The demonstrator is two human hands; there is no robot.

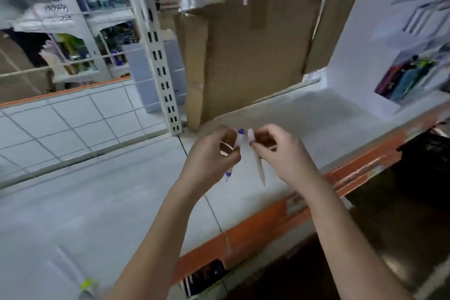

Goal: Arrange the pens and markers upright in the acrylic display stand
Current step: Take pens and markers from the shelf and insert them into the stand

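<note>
My left hand (211,153) grips a white pen with purple ends (229,174), its purple cap up and its tip pointing down. My right hand (280,151) pinches the top of a second, all-white pen (259,168) that hangs tip down right beside the first. Both hands are held close together above the white shelf (292,114). At the far right stands the acrylic display stand (360,61), with several dark red, teal and green pens (404,80) in one of its compartments. The picture is blurred.
A brown cardboard sheet (248,56) leans at the back of the shelf. A white slotted upright post (160,61) stands left of it. The shelf has an orange front edge (267,221). A clear item with a yellow-green end (87,285) lies at the lower left.
</note>
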